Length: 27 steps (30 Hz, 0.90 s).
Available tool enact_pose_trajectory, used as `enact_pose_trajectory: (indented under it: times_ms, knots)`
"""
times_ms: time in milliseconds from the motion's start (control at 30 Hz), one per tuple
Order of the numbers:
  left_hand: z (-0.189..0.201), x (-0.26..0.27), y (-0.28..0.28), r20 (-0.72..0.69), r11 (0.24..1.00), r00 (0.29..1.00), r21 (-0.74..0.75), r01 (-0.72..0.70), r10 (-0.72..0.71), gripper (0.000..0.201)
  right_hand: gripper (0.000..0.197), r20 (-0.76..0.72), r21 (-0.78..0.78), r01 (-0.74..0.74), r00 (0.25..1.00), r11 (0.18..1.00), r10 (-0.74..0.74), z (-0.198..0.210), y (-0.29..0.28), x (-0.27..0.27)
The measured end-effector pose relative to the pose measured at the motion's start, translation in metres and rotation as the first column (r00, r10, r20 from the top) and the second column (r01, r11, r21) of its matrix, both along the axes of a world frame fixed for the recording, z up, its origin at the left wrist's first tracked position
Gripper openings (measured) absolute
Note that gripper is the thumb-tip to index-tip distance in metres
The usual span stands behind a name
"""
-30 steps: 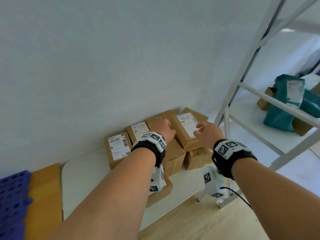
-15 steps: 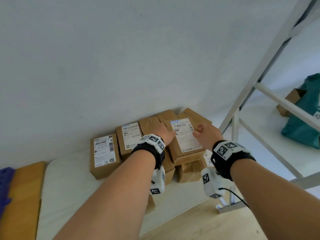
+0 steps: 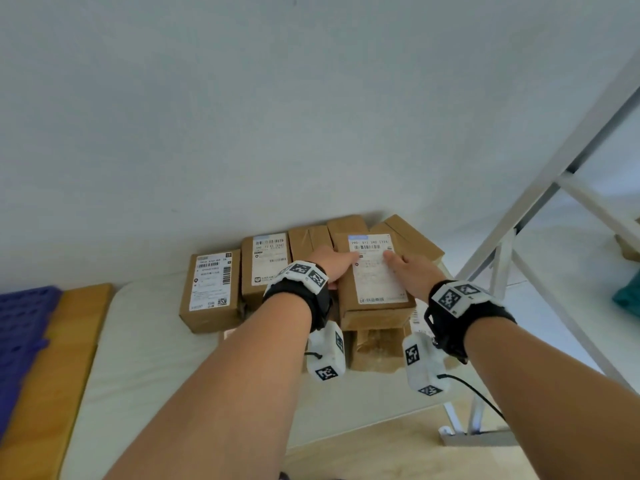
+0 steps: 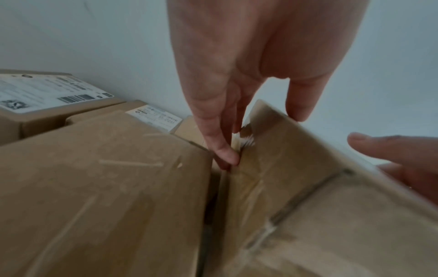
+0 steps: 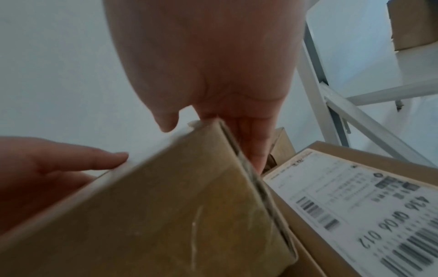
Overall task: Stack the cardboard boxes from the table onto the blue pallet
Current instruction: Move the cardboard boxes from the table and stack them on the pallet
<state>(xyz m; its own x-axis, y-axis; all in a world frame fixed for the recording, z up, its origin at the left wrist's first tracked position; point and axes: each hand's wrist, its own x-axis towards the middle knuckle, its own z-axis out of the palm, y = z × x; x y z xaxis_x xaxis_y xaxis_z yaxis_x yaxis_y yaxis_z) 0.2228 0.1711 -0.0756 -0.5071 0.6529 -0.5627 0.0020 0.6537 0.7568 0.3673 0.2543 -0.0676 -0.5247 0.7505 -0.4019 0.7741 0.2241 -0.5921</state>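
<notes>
top box (image 3: 375,271) at table's (image 3: 145,358) back edge | left hand (image 3: 334,263) fingers (image 4: 222,148) down its left side, thumb on top | right hand (image 3: 414,271) fingers (image 5: 254,146) down right side | both clamped on it

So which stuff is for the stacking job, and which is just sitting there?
For the job:
top box, with both hands on it: left hand, right hand
other boxes
blue pallet
table

Just there:
white rack
teal bag

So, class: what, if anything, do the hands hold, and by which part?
The top labelled box, by its two long sides: left hand and right hand, thumbs on top.
</notes>
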Motion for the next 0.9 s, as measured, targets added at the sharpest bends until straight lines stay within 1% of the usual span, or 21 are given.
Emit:
enact_pose_trajectory:
  times_ms: [67,133,200,300,367,500,667,800,900]
  knots:
    - [0.006,-0.001,0.001,0.007,0.999,1.0,0.026,-0.023,0.022,0.033,0.046,0.005,0.039,-0.009,1.0,0.999,0.008,0.008,0.005,-0.002]
    - [0.014,-0.003,0.0,-0.004,0.997,0.998,0.054,-0.056,0.057,0.042,0.053,0.0,0.063,-0.019,1.0,0.998,0.019,0.017,0.009,-0.005]
    - [0.025,-0.005,-0.003,-0.033,0.994,0.996,0.076,-0.078,0.081,0.042,0.054,-0.027,0.059,-0.032,0.999,0.998,0.034,0.023,0.013,-0.01]
    - [0.036,-0.008,-0.012,-0.051,0.99,0.992,0.085,-0.113,0.117,0.044,0.05,-0.089,-0.03,-0.035,0.995,0.999,0.032,0.034,0.009,-0.018]
    - [0.04,-0.014,-0.022,-0.09,0.989,0.987,0.074,-0.127,0.133,0.049,0.053,-0.132,-0.095,-0.051,0.99,0.994,0.038,0.04,0.003,-0.025]
    - [0.048,-0.027,-0.046,-0.15,0.987,0.977,0.06,-0.146,0.154,0.054,0.049,-0.156,-0.082,-0.097,0.984,0.992,0.083,0.051,-0.014,-0.041]
    - [0.059,-0.047,-0.088,-0.2,0.975,0.954,0.053,-0.215,0.221,0.056,0.047,-0.181,-0.043,-0.172,0.97,0.984,0.162,0.061,-0.045,-0.071]
    - [0.063,-0.066,-0.135,-0.217,0.955,0.93,0.045,-0.293,0.296,0.056,0.044,-0.212,-0.083,-0.245,0.951,0.966,0.223,0.064,-0.082,-0.101]
    - [0.061,-0.08,-0.177,-0.216,0.939,0.915,0.037,-0.341,0.341,0.054,0.045,-0.207,-0.09,-0.304,0.937,0.948,0.281,0.061,-0.115,-0.123]
